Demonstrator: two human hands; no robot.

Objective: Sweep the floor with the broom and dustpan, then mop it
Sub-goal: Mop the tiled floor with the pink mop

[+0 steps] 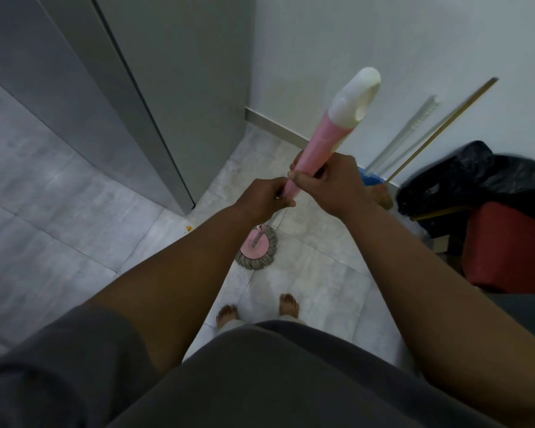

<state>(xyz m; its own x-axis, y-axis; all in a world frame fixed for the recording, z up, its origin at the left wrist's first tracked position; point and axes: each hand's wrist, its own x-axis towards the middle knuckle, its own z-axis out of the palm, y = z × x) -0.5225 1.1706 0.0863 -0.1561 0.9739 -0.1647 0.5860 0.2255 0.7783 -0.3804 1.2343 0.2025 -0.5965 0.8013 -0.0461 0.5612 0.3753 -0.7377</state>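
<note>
Grey sleeves (59,366) filled the bottom of the frame. Both hands were wrapped tight around the pink mop handle (309,156) at centre, the right hand (331,186) higher, the left hand (263,199) just below it. Beneath them, the round mop head (257,250) rested on the tiled floor (59,196), ahead of two bare feet (226,315). No writing was legible.

I have one view only, worn on the head, looking steeply down the body to the pale grey tiled floor (306,273). It sits close above both forearms, facing a corner where the white wall (383,41) meets a grey cabinet (173,72).
</note>
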